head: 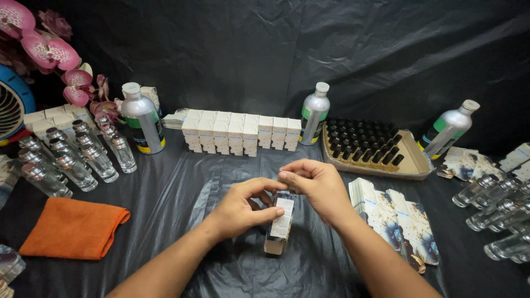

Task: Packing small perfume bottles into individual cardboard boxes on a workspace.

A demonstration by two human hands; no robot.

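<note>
A small upright box point(280, 225) with a dark patterned side and a white label panel stands on the black plastic sheet point(182, 187) at the centre. My left hand point(241, 208) grips its left side, thumb on the label. Over the box's top sits my right hand point(313, 185), fingers pinched at the upper flap. The top end of the box is hidden under my fingers.
Clear glass bottles point(72, 157) stand at the left, more lie at the right point(497, 212). Three silver bottles point(142, 118) point(314, 113) point(450, 129), a row of white boxes point(240, 132), a tray of black caps point(367, 146), flat cartons point(395, 218) and an orange cloth point(72, 227) surround the centre.
</note>
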